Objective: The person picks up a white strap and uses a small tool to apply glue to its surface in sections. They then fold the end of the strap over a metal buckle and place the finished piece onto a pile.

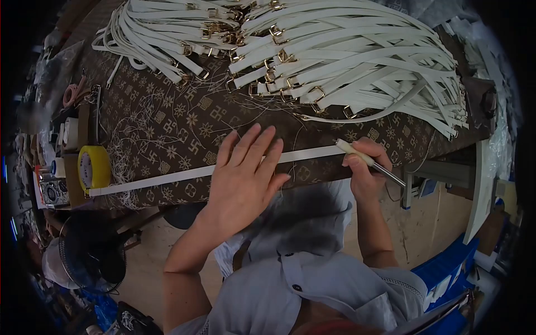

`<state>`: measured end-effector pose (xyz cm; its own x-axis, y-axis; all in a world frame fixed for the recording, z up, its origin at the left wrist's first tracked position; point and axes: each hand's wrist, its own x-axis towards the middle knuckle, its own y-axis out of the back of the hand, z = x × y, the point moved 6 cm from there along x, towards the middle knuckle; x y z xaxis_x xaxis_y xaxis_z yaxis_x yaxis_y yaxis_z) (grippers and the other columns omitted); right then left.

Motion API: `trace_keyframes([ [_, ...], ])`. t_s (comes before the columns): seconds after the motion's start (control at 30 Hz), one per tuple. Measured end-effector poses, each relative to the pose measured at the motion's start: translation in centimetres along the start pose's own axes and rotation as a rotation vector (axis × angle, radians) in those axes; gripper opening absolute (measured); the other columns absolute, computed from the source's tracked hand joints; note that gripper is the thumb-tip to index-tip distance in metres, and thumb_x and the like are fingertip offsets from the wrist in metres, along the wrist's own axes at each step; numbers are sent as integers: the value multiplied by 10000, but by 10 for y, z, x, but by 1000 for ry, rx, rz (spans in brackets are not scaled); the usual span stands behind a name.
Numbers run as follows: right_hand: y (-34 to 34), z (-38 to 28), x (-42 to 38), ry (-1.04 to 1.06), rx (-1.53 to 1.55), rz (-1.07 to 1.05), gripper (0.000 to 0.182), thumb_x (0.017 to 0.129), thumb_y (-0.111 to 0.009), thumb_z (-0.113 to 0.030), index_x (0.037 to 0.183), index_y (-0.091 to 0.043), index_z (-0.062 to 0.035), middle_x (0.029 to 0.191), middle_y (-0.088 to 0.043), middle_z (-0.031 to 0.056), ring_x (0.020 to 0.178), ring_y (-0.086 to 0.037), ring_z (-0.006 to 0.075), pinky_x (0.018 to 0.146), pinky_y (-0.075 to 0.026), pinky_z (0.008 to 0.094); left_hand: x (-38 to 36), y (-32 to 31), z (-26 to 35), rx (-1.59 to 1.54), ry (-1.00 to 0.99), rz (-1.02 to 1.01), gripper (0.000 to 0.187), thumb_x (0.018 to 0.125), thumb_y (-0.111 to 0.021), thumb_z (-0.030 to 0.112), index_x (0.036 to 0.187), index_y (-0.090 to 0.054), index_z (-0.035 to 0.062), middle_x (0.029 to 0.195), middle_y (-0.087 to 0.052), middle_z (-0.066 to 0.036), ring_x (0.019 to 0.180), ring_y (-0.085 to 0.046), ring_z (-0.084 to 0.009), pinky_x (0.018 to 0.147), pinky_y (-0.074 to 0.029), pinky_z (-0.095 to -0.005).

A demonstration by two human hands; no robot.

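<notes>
A long white strap [162,180] lies across the patterned brown cloth near its front edge, running from beside the yellow tape roll to my right hand. My left hand [244,178] rests flat over the strap's middle with fingers spread, covering part of it. At the strap's right end, my right hand [365,167] is closed around a pen-like tool [347,147] with a cream body and a shiny metal shaft. The cream end points up and left, close over the strap; the metal end sticks out below the hand.
Piles of white straps with gold buckles [357,61] cover the back of the cloth [184,123]. Loose threads [125,156] gather at the left, near a yellow tape roll [94,168] and pink-handled scissors [72,94]. A black fan [92,254] stands below left.
</notes>
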<state>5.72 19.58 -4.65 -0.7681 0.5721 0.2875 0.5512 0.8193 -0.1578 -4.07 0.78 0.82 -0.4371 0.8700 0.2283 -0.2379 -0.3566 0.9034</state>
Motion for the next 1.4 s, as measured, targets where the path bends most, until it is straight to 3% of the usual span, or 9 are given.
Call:
trace_keyframes([
  [0.33, -10, 6, 0, 62, -260, 126, 250, 877, -574, -4, 1120, -534, 41, 980, -635, 158, 816, -635, 173, 786, -500, 288, 9, -16, -20, -123, 141, 108, 111, 749, -667, 130, 825, -593, 98, 868, -545, -49, 898, -514, -234, 790, -346, -356],
  [0.5, -16, -10, 4, 320, -502, 136, 225, 902, -566, -43, 1112, -563, 37, 904, -643, 121, 768, -613, 139, 701, -522, 262, 12, -31, 10, -513, -29, 69, 105, 824, -609, 172, 900, -579, 106, 830, -544, -35, 807, -557, -217, 748, -373, -346],
  [0.7, 39, -58, 21, 524, -720, 311, 212, 887, -621, -95, 1074, -622, 3, 798, -632, 74, 622, -555, 101, 543, -471, 216, -8, 20, -17, -303, -23, 55, 170, 838, -617, 254, 920, -629, 106, 814, -605, -52, 728, -616, -266, 601, -475, -368],
  [0.77, 67, -84, 27, 596, -742, 411, 212, 884, -632, -110, 1065, -630, -1, 782, -630, 68, 607, -539, 96, 516, -449, 210, -36, 51, -57, -322, 113, 116, 177, 823, -642, 251, 892, -678, 91, 796, -644, -74, 706, -622, -266, 600, -483, -346],
  [0.83, 95, -100, 30, 589, -909, 576, 219, 877, -647, -131, 1058, -637, -9, 832, -656, 75, 608, -534, 91, 506, -446, 215, -74, 69, -102, -474, 331, 92, 164, 838, -654, 211, 885, -697, 60, 738, -646, -42, 617, -595, -150, 557, -458, -272],
  [0.97, 119, -107, 45, 652, -995, 560, 218, 880, -644, -146, 1057, -649, -20, 950, -677, 92, 619, -547, 90, 519, -471, 228, -131, 78, -142, -797, 738, -16, 162, 887, -609, 170, 929, -691, 36, 729, -640, 2, 604, -553, -60, 522, -422, -209],
  [1.07, 118, -106, 60, 598, -1018, 577, 207, 878, -645, -149, 1046, -658, -28, 955, -674, 83, 639, -568, 98, 533, -493, 239, -129, 75, -141, -1004, 630, 164, 200, 915, -580, 217, 957, -666, 41, 712, -623, 11, 576, -524, -45, 486, -395, -181],
  [1.2, 126, -105, 67, 563, -966, 559, 203, 878, -645, -157, 1040, -664, -38, 972, -672, 80, 668, -589, 103, 542, -504, 244, -129, 58, -148, -1159, 774, 260, 236, 937, -545, 245, 981, -629, 28, 770, -638, -15, 600, -554, -51, 478, -411, -178],
  [1.4, 134, -105, 59, 584, -1010, 559, 217, 878, -645, -165, 1049, -661, -33, 978, -672, 81, 711, -619, 114, 556, -514, 240, -121, 47, -143, -1364, 791, 366, 269, 966, -477, 233, 1000, -582, -12, 948, -650, -98, 741, -650, -132, 553, -527, -214],
])
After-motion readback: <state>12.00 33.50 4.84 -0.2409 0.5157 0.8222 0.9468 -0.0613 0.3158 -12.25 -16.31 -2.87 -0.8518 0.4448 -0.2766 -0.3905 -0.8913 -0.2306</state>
